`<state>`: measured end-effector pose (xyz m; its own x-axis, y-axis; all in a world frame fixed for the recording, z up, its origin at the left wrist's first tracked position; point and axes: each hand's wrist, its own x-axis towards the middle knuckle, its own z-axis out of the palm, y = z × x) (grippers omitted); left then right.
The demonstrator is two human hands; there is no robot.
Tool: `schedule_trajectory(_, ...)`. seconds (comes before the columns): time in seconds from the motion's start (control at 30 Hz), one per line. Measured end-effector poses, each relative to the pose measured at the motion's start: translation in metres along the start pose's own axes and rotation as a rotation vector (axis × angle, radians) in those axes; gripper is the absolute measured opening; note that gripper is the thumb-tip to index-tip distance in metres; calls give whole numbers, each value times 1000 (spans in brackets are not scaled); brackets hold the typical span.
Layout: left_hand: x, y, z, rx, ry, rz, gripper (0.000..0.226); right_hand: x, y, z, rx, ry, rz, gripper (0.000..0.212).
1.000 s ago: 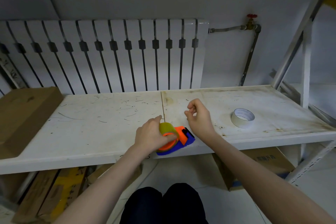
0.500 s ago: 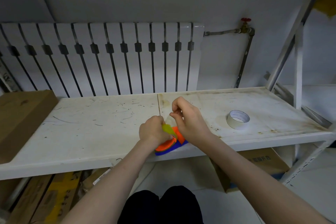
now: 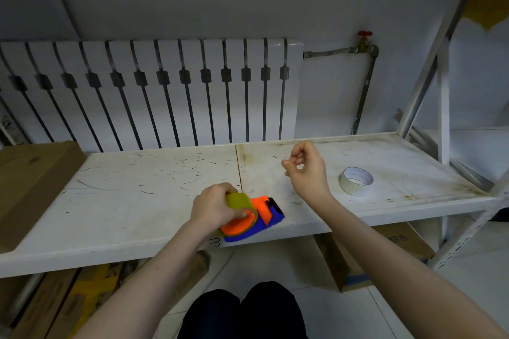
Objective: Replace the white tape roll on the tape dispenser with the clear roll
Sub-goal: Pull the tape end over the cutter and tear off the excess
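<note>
Near frame centre, at shelf (image 3: 124, 201) front edge: left hand (image 3: 213, 208) gripping yellowish clear roll (image 3: 241, 202) seated on orange-blue tape dispenser (image 3: 259, 217), partly hiding both. Right hand (image 3: 307, 170) hovering above, fingertips pinching together; tape strand indiscernible. White tape roll (image 3: 356, 181) lying flat, right of centre.

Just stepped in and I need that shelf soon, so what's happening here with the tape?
A person is swapping rolls on an orange and blue tape dispenser at the front edge of the white shelf. The left hand grips the yellowish clear roll at the dispenser. The right hand is raised above the shelf with fingertips pinched; whether it holds tape is unclear. The white roll lies off to the right.
</note>
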<state>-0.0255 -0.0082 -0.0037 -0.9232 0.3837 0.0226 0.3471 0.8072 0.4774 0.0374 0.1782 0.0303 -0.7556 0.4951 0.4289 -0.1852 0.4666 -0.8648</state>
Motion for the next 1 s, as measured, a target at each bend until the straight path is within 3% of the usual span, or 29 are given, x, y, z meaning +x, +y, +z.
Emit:
schedule_trajectory(0.3,-4,-10,-12,-25,30,14,58,1,63,4,178,92,451,23)
schedule_trajectory(0.47,-3,-16,-14,22,-12,12,60,-10,81,17,210,96,552,20)
schedule_trajectory(0.57,0,-14,-15,46,-38,18,59,-10,70,18,204,120,466,19)
schedule_trajectory(0.7,8,-2,-16,71,-70,-5,55,-8,32,15,130,103,183,29)
schedule_trajectory(0.9,11,4,-17,79,-67,-46,47,-23,-21,24,12,-101,-190,25)
schedule_trajectory(1.0,9,4,-19,54,-80,-63,43,-30,-34,28,-19,-130,-282,23)
